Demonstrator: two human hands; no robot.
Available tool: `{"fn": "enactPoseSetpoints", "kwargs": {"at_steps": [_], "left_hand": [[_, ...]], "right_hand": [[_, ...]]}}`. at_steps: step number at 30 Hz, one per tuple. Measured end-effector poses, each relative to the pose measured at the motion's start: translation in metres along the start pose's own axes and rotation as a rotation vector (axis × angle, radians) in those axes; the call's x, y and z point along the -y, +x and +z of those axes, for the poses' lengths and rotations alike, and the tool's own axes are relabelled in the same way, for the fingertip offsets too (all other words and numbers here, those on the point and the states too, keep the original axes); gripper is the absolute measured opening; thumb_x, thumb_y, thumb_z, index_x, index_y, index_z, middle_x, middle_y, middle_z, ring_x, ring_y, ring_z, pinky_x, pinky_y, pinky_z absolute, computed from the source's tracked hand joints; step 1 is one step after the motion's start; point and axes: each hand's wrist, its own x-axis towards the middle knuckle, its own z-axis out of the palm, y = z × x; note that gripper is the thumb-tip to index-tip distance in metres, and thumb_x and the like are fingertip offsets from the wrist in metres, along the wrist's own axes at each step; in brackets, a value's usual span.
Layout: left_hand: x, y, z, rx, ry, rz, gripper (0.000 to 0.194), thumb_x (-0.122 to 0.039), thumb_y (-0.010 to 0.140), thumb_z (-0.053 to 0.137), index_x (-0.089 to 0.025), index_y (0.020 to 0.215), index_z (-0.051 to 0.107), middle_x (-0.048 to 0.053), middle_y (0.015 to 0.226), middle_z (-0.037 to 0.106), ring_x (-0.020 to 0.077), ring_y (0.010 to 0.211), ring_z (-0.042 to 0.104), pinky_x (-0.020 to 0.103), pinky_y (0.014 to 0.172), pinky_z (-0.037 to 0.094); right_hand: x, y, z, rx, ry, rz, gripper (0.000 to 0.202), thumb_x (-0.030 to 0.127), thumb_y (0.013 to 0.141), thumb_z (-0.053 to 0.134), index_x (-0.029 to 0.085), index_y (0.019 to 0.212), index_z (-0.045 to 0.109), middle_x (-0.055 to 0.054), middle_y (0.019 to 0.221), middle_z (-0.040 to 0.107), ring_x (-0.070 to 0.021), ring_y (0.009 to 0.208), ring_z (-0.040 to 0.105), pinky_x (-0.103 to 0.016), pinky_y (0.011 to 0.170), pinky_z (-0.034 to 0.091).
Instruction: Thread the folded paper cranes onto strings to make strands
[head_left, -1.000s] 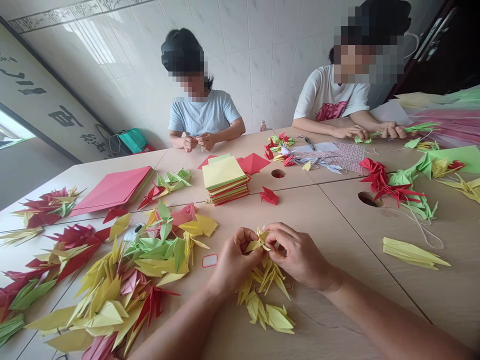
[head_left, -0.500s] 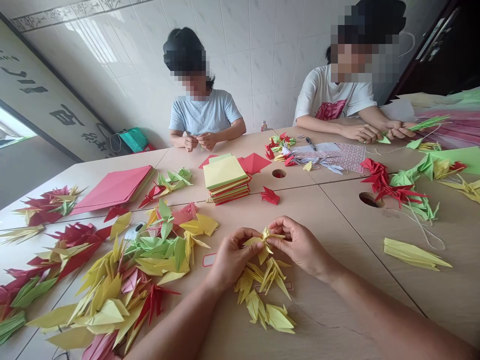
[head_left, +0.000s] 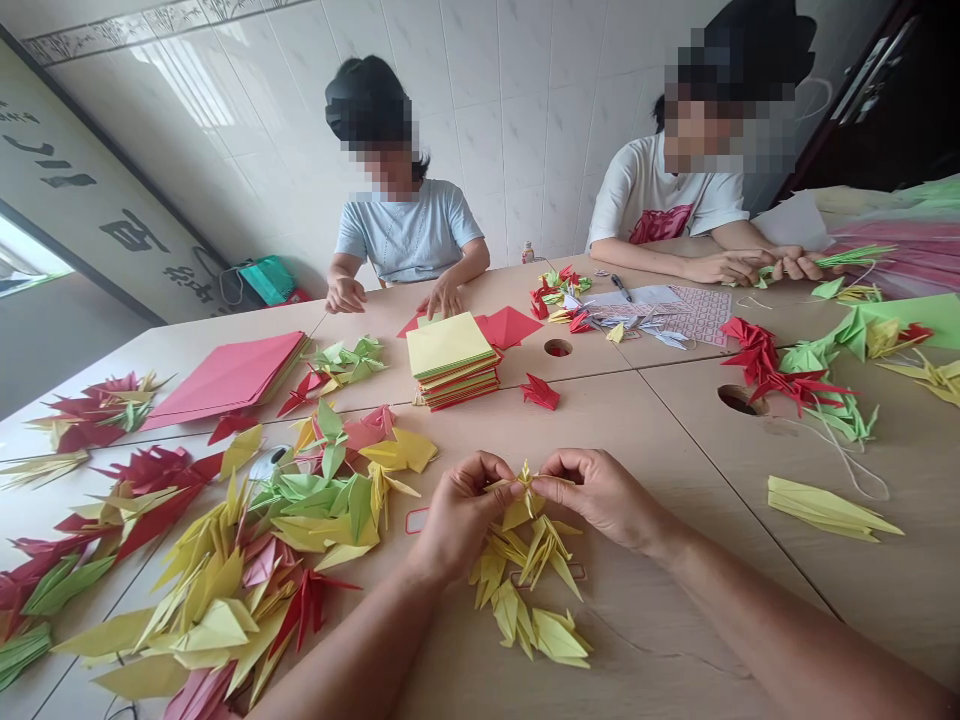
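Observation:
Between my two hands is a yellow origami crane (head_left: 526, 490), pinched from both sides. My left hand (head_left: 466, 508) grips its left part between thumb and fingers, while my right hand (head_left: 600, 498) closes on its right part. Fingers cover much of the folded paper. Just below my hands lies a small group of yellow paper cranes (head_left: 540, 636) on the table (head_left: 675, 620). A thin thread (head_left: 660, 652) trails from them to the right.
A big heap of folded cranes (head_left: 217, 600) fills the left. Beyond my hands stand a stack of square paper (head_left: 454, 360) and a red crane (head_left: 540, 392). Yellow folded strips (head_left: 832, 508) and a table hole (head_left: 741, 399) lie right. Two people (head_left: 405, 230) sit opposite.
My hands have drawn slightly apart and the crane's wings are pulled outward. Across the table, the left person's hands have separated, one reaching to the paper behind the stack.

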Motion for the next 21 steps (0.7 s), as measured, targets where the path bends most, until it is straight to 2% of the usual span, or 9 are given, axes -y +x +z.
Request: {"fn": "enactPoseSetpoints", "kwargs": {"at_steps": [5,11,15,18,21], "left_hand": [[-0.0002,-0.0003,-0.0002,0.010,-0.050,0.000,0.025,-0.028,0.065,0.075,-0.014,0.072,0.055,-0.004,0.061,0.053,0.0047,0.052,0.042,0.017,0.050,0.031],[0.0004,0.0003,-0.0007,0.021,-0.072,0.003,0.023,-0.027,0.069,0.072,-0.014,0.073,0.052,-0.003,0.062,0.052,0.0053,0.053,0.045,0.017,0.051,0.034],[0.0001,0.0015,-0.0024,0.018,-0.107,0.011,0.026,-0.032,0.074,0.068,-0.018,0.085,0.050,-0.002,0.070,0.055,0.0074,0.061,0.051,0.019,0.060,0.041],[0.0012,0.0002,-0.0026,0.019,-0.022,0.023,0.032,-0.038,0.077,0.063,-0.020,0.099,0.048,-0.001,0.077,0.055,0.0092,0.066,0.054,0.020,0.062,0.043],[0.0043,-0.0014,-0.0021,0.026,0.155,0.052,0.042,-0.037,0.070,0.070,-0.020,0.102,0.048,0.003,0.088,0.056,0.0138,0.077,0.057,0.023,0.066,0.045]], "right_hand": [[-0.0021,-0.0008,0.0009,0.044,0.119,0.098,0.032,0.045,0.077,0.061,0.015,0.071,0.054,0.004,0.060,0.043,-0.0079,0.054,0.037,-0.020,0.048,0.030],[-0.0001,-0.0002,0.0015,0.049,0.163,0.101,0.030,0.043,0.077,0.062,0.015,0.070,0.053,0.004,0.060,0.044,-0.0076,0.054,0.039,-0.020,0.048,0.030],[0.0026,0.0003,-0.0007,0.043,0.262,0.170,0.030,0.043,0.075,0.064,0.014,0.075,0.059,0.002,0.066,0.050,-0.0072,0.055,0.043,-0.020,0.047,0.028],[0.0007,0.0016,-0.0037,0.031,0.371,0.205,0.031,0.044,0.073,0.067,0.014,0.079,0.062,0.001,0.068,0.052,-0.0066,0.055,0.044,-0.019,0.045,0.025],[-0.0024,0.0034,-0.0066,0.012,0.477,0.208,0.031,0.043,0.073,0.068,0.014,0.079,0.063,0.001,0.063,0.052,-0.0066,0.054,0.043,-0.019,0.045,0.026]]}}
